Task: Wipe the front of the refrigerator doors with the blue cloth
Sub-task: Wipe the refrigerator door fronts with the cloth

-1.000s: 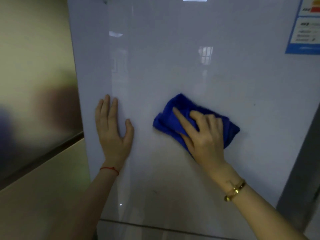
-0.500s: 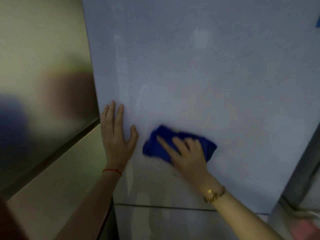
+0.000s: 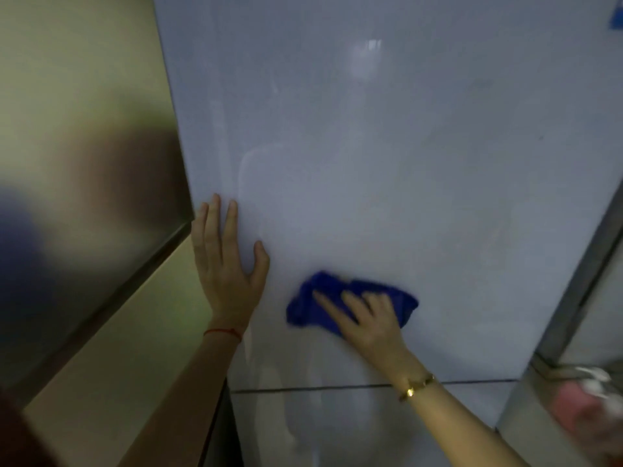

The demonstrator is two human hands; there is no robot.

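The glossy white upper refrigerator door (image 3: 387,163) fills most of the view. A crumpled blue cloth (image 3: 315,303) is pressed flat against its lower part by my right hand (image 3: 367,323), whose spread fingers cover the cloth's right half. My left hand (image 3: 226,264) rests flat on the door near its left edge, fingers up and apart, holding nothing. A dark seam below both hands separates this door from the lower door (image 3: 354,429).
A shiny beige wall panel (image 3: 77,163) stands to the left of the fridge. A grey vertical frame (image 3: 580,291) runs along the right side, with a blurred pink object (image 3: 580,406) at lower right. A blue sticker corner (image 3: 617,18) shows top right.
My right hand has swept the cloth down and to the left on the door, close to the seam. My left hand stays planted on the door. The view tilted downward.
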